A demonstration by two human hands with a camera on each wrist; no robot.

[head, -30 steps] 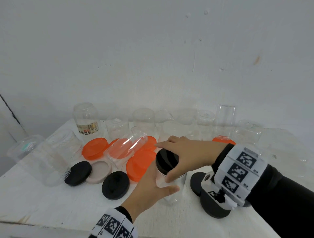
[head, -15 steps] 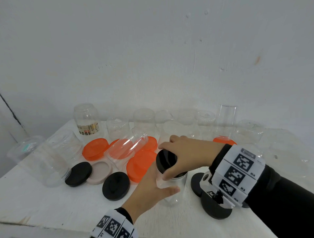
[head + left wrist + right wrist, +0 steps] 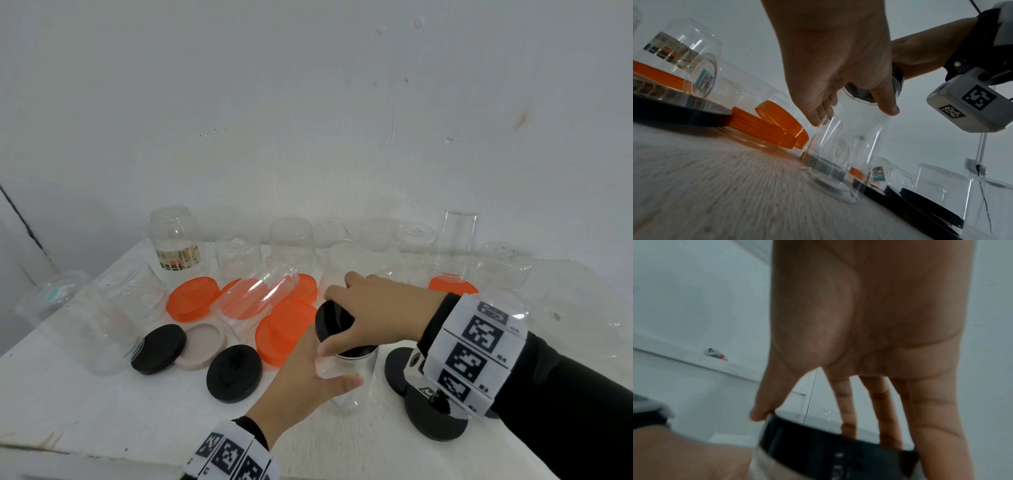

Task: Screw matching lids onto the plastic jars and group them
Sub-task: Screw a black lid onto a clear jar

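Step in hand: screwing a black lid (image 3: 337, 325) onto a clear jar (image 3: 346, 377). I judge the lid is being turned down on the thread, since it already sits on the jar's mouth.
Left hand (image 3: 301, 383): wrapped round the jar's wall from the near-left side, thumb across the front, holding it steady on the bench (image 3: 102, 411).
Right hand (image 3: 380, 311): reaches in from the right and grips the lid's rim from above, thumb on the near side, fingers (image 3: 849, 404) curled over the far side.
Where the jar is: near the middle of the bench, closer to the front edge than to the row of jars along the back edge by the wall.
Axis and heading: the jar's long axis runs upright, base on the bench, mouth up under the lid. It leans slightly toward the person in the head view, though the wide lens may account for that.
Lid seating: the left wrist view shows the lid down over the neck. Whether it is fully tight cannot be told.
Next move calls for: a further twist of the right hand while the left resists the turn, then moving the closed jar to join a group.
Left of the task: loose black lids (image 3: 234, 373), orange lids (image 3: 193, 298) and a beige lid (image 3: 202, 346) lie on the bench, and one jar (image 3: 257, 294) lies on its side among them.
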